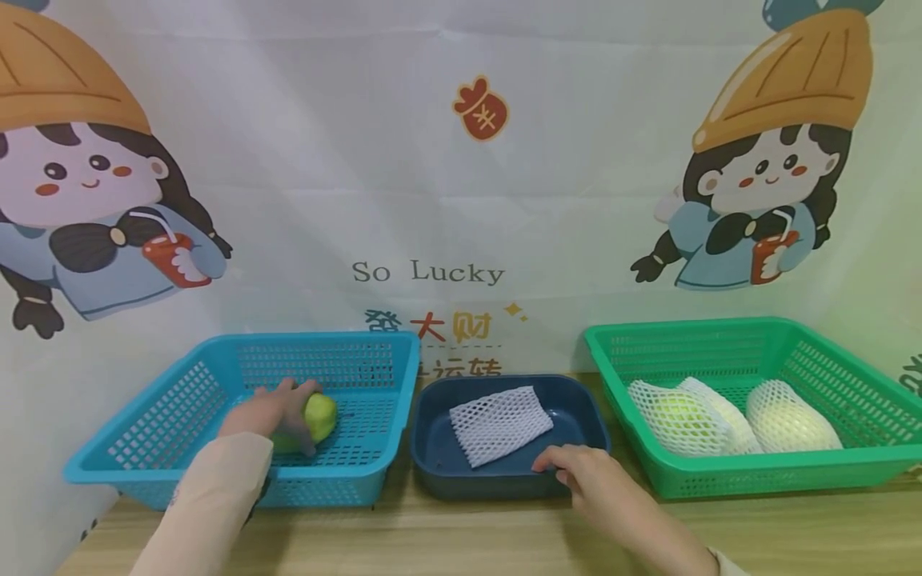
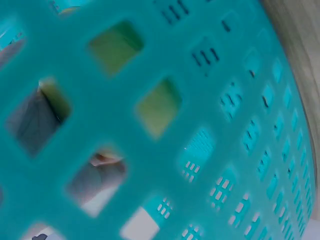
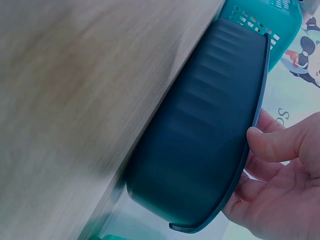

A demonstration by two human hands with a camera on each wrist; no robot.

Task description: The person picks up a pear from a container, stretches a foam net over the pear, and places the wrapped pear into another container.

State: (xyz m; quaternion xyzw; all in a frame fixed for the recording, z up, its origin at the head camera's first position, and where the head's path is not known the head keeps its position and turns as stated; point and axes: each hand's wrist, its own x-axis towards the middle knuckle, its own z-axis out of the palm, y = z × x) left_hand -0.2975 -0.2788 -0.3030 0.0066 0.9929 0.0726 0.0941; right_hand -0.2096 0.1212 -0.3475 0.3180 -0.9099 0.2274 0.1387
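Note:
My left hand (image 1: 277,412) reaches into the blue basket (image 1: 245,474) and grips a yellow-green fruit (image 1: 320,416), whose exact kind I cannot tell. Through the basket's holes, the left wrist view shows patches of the fruit (image 2: 159,107) and parts of the fingers (image 2: 35,122). My right hand (image 1: 591,480) is at the front rim of a dark blue plastic box (image 1: 497,486). In the right wrist view the thumb lies outside that rim and the fingers go behind it, pinching it. A white foam net sleeve (image 1: 497,424) lies flat inside the box.
At the right stands a green basket (image 1: 778,472) with several fruits in white foam nets (image 1: 788,420). All three containers stand on a wooden table (image 1: 432,536), close to a printed cloth backdrop (image 1: 547,224) hanging behind them.

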